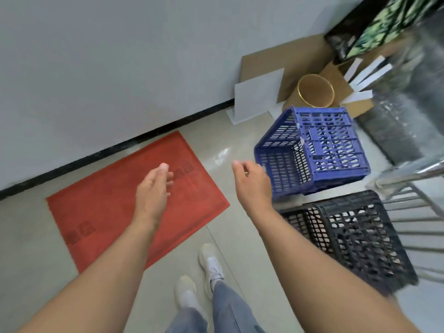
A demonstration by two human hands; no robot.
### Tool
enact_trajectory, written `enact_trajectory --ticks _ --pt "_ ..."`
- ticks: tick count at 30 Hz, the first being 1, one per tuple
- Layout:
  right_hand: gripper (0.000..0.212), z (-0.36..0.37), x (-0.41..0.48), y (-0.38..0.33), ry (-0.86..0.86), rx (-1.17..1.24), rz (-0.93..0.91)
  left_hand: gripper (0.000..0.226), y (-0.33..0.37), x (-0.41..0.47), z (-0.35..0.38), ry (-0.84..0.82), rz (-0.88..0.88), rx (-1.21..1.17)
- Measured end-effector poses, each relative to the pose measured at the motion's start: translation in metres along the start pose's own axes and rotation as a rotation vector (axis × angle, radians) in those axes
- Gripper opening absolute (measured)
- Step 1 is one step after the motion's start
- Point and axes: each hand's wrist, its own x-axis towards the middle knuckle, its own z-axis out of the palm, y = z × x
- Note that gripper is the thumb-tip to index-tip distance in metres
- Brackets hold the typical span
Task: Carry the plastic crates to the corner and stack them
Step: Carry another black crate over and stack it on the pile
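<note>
Head view: left hand (153,188) open, empty, above the red mat (105,212); right hand (252,181), fingers curled, at the tipped blue crate (336,145) (perhaps touching; grip cannot be told), black crate (360,236) below.

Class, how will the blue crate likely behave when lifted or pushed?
The blue crate is probably light for its size: open lattice walls, seemingly empty. Likely stiff: ribbed moulded plastic. It sits tilted, so a push may tip it.
</note>
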Motion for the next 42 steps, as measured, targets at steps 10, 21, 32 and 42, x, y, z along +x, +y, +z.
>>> enact_trajectory --ticks 10,21,32,42 --pt "0.03 -0.056 -0.051 0.149 0.216 0.012 0.213 0.021 -0.067 -0.065 0.081 -0.232 -0.052 0.077" --pt "0.029 -0.119 -0.065 0.263 0.224 0.004 0.335 0.022 -0.125 -0.132 0.168 -0.283 -0.093 0.132" --pt "0.029 -0.117 -0.069 0.37 0.103 -0.021 0.404 0.024 -0.185 -0.164 0.23 -0.287 -0.137 0.173" --pt "0.06 -0.119 -0.027 0.398 0.075 -0.199 0.384 0.024 -0.217 -0.158 0.274 -0.308 -0.166 0.195"
